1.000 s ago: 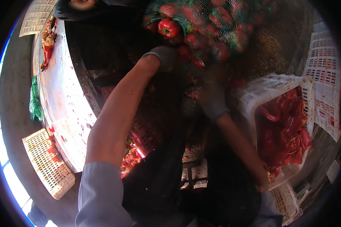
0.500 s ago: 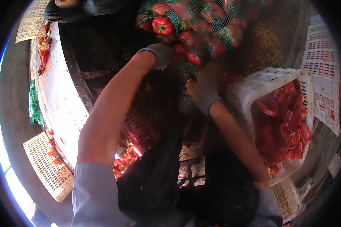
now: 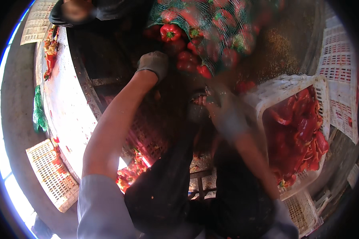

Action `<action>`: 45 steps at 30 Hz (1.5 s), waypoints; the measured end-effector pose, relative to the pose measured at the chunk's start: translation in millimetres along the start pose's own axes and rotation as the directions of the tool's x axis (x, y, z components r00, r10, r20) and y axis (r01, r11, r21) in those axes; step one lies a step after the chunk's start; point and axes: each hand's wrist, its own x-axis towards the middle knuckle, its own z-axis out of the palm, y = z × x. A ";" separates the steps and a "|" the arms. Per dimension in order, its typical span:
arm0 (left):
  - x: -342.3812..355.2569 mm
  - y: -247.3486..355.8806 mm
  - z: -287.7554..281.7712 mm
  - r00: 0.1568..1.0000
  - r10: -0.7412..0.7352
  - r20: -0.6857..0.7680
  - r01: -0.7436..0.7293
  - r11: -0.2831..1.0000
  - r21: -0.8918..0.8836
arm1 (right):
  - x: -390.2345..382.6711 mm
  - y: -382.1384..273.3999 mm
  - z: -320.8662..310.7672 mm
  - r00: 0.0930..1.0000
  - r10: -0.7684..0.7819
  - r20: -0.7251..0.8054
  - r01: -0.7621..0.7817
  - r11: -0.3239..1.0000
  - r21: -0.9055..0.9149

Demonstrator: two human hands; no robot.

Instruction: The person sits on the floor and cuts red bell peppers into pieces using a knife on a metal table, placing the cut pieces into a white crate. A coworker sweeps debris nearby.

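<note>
My left hand [image 3: 153,65], in a grey glove, hangs with its fingers curled in, just left of the pile of red bell peppers [image 3: 187,61]. Whatever it may hold is hidden. One whole bell pepper [image 3: 170,33] shows its green stem above that hand. My right hand [image 3: 221,111], gloved too and partly blurred, is in front of the pile, left of a white crate [image 3: 263,104]. Its bent fingertips close around a small dark thing that I cannot make out. Green netting [image 3: 195,18] covers much of the pile.
Cut red pepper pieces [image 3: 297,127] fill the tilted white crate on the right. More pieces [image 3: 132,173] lie low between my left arm and knee. A white crate [image 3: 54,175] stands at left, near green netting [image 3: 38,109]. Another person's sleeve [image 3: 111,10] shows at top.
My left hand has drawn back slightly left and down from the peppers. My right hand has moved down toward me, its fingers still bent. The peppers appear slightly lower in view.
</note>
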 end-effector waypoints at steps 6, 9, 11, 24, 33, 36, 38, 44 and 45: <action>53.4 38.6 29.4 0.975 -0.039 -0.218 -0.141 0.649 -0.747 | -7.3 -17.5 -30.0 0.956 -0.010 -0.293 0.094 0.957 0.274; 59.3 94.7 28.5 0.960 -0.195 -0.203 -0.153 0.242 -0.958 | 2.4 -6.1 -40.1 0.933 0.095 -0.346 0.100 0.857 0.505; 55.2 117.5 30.4 0.973 -0.159 -0.170 -0.195 -0.158 -0.968 | -2.5 -10.4 -46.1 0.937 0.106 -0.333 0.118 0.800 0.589; -27.7 244.4 33.6 0.734 0.294 -0.612 -0.642 0.009 -0.767 | 15.7 21.6 -51.6 0.779 -0.156 -0.608 0.389 0.880 0.273; -44.4 172.1 -17.0 0.649 0.202 -0.734 -0.567 0.771 -0.289 | 8.1 21.3 -64.6 0.808 -0.011 -0.589 0.312 0.857 0.411; -20.8 158.7 3.7 0.799 -0.023 -0.600 -0.576 0.252 -0.777 | 10.6 21.3 -65.4 0.795 -0.007 -0.607 0.330 0.843 0.424; 4.9 147.4 35.6 0.976 -0.191 -0.104 -0.204 -0.636 -0.745 | 13.9 6.9 -65.6 0.824 0.099 -0.558 0.300 0.760 0.577; 32.4 113.3 79.7 0.962 -0.244 0.118 0.185 0.273 -0.944 | 11.9 1.6 -65.7 0.850 0.182 -0.494 0.217 0.734 0.644; 26.1 116.0 71.9 0.969 -0.242 -0.048 0.083 0.502 -0.861 | 11.7 2.0 -66.9 0.850 0.187 -0.493 0.203 0.747 0.633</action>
